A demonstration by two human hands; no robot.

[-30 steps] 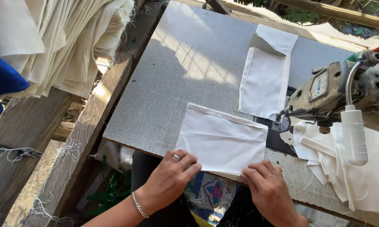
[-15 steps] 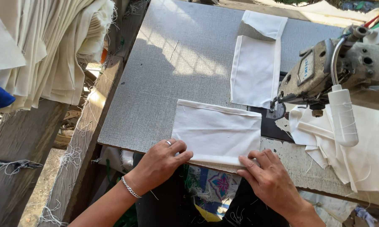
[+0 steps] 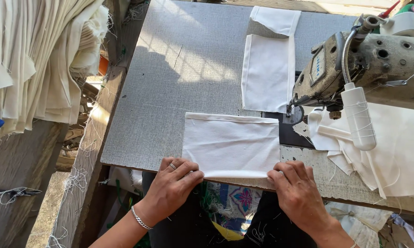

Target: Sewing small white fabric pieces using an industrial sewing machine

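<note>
Grey, woven-textured table top (image 3: 170, 82), part sunlit and part in shadow, with a worn wooden near edge. Near that edge, a white rectangular cloth piece (image 3: 232, 144) lying flat, long side across, top hem stitched, bottom edge folded over right at the table's rim. On the fold's left end, the left hand (image 3: 172, 183), palm down, fingers spread and pressing flat, not closed around anything; ring on one finger, silver chain bracelet (image 3: 140, 219) at the wrist. On the fold's right end, the right hand (image 3: 299, 188), likewise flat, fingertips touching the cloth's lower right corner, nothing clamped. Further back on the table, a second white cloth piece (image 3: 267, 69) lying lengthwise, its far end folded over, well apart from both hands. To the right, a worn grey sewing machine (image 3: 367, 64) with a white lamp (image 3: 358, 119) hanging from a flexible neck; needle area just beside the near cloth's upper right corner. Under and beyond the machine, a loose heap of white fabric (image 3: 390, 147). At far left, a hanging stack of cream cloth (image 3: 37, 59) with frayed edges, above rough wooden boards strewn with loose threads.
</note>
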